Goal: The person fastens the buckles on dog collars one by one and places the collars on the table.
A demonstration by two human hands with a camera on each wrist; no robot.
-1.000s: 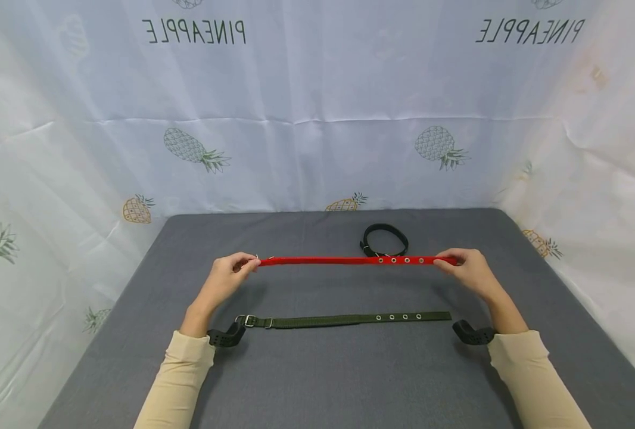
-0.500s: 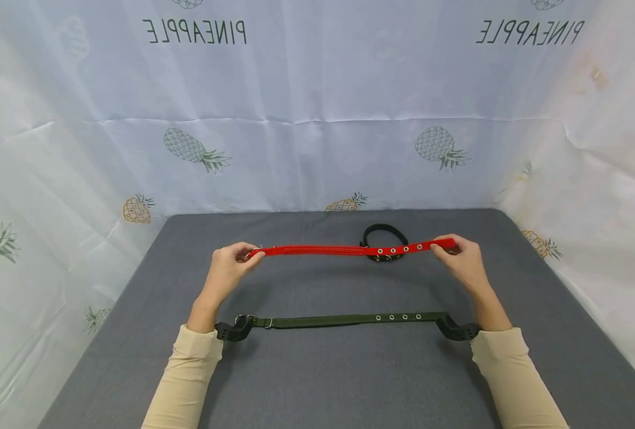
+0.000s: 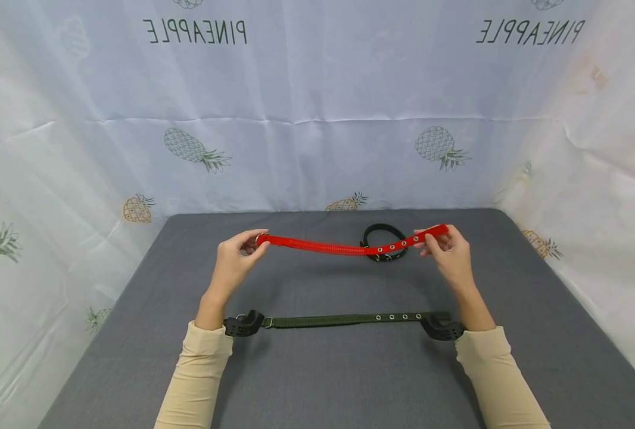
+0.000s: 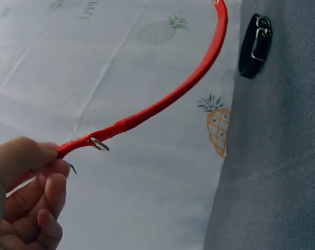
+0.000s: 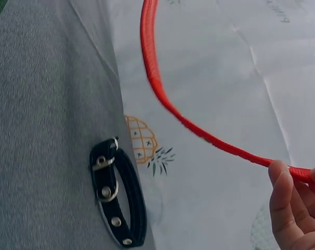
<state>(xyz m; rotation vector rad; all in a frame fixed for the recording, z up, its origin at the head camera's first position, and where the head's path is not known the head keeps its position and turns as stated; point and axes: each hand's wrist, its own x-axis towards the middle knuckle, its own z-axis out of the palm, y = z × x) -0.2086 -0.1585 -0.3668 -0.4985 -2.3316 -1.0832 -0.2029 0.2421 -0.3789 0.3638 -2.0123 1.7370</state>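
Observation:
A red collar [image 3: 328, 246] with metal eyelets hangs in a shallow sag between both hands, above the table. At its buckle end, my left hand [image 3: 233, 262] pinches it between thumb and fingers; a metal loop [image 4: 99, 144] shows beside that grip in the left wrist view. My right hand [image 3: 453, 257] pinches the collar near its eyelet end, whose tip sticks up past the thumb. In the right wrist view the red strap [image 5: 199, 133] curves away from the right fingertips. Behind the strap in the head view lies a black collar [image 3: 384, 226], fastened into a ring.
A green collar [image 3: 317, 322] lies stretched out straight on the grey table [image 3: 328, 381], its ends partly covered by the black wrist mounts [image 3: 244, 323]. A white curtain [image 3: 307, 167] with pineapple prints stands behind the table and at both sides.
Both hands have risen and come closer together. The red collar went from taut and level to sagging, its right end tilted up. The green and black collars stayed in place.

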